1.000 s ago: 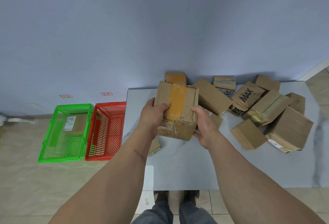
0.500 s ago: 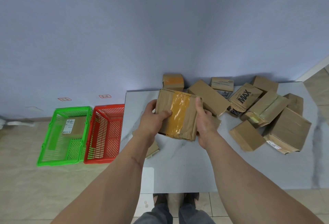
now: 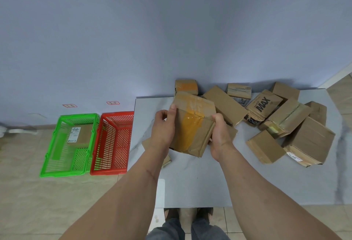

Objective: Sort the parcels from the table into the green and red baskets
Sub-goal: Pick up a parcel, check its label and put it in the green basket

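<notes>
A brown cardboard parcel [image 3: 192,123] with a wide yellow tape stripe is held above the grey table [image 3: 190,182], tilted. My left hand [image 3: 163,127] grips its left edge and my right hand [image 3: 221,135] grips its right edge. On the floor to the left stand the green basket [image 3: 57,156], with one labelled parcel [image 3: 80,133] inside, and the red basket [image 3: 112,142] beside it, which holds nothing I can see. Several more parcels [image 3: 310,137] lie heaped on the right and back of the table.
A flat parcel [image 3: 165,160] lies at the table's left edge, mostly hidden under my left forearm. A box marked MAX [image 3: 263,104] rests in the heap. Two small red-edged labels [image 3: 113,103] are stuck on the wall above the baskets. The floor is tiled.
Both hands have turned the taped parcel over, so a broad taped face now shows. My grip shifted along its edges. The parcel stays above the table's middle.
</notes>
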